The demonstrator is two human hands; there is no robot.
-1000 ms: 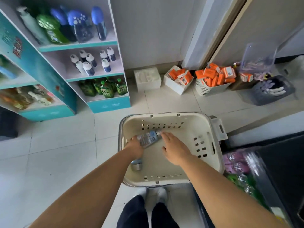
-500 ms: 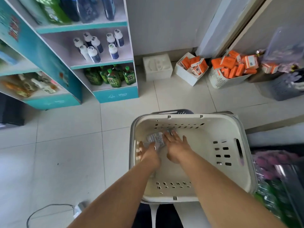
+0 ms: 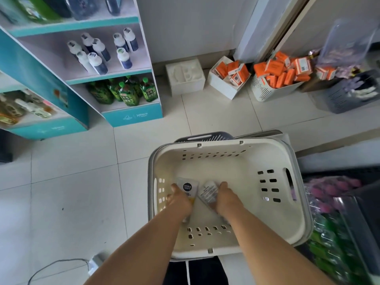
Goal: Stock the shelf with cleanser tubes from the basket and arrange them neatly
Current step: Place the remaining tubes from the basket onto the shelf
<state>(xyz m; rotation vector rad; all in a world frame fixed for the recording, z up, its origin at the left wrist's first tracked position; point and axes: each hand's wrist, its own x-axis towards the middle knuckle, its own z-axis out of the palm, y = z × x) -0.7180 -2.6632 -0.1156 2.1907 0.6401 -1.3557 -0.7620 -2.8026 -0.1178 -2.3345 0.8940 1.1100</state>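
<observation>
Both my arms reach down into the cream basket [image 3: 246, 202] in the lower middle of the frame. My left grip [image 3: 178, 199] is curled round a cleanser tube with a round dark-blue badge [image 3: 188, 188], its flat end pointing toward the top of the frame. My right grip [image 3: 226, 198] is wrapped round a second tube [image 3: 208, 192], small-print side up. The two tubes sit just beside each other in the basket's left half; I cannot tell whether they touch its floor. At upper left stands the shelf [image 3: 109, 76]: white-capped dark bottles [image 3: 98, 54] on its middle level, green bottles [image 3: 127, 93] on the lowest. At upper right, on the floor, a white box [image 3: 224, 87] and a white slatted bin [image 3: 265, 89] each hold orange cartons [image 3: 275, 79].
</observation>
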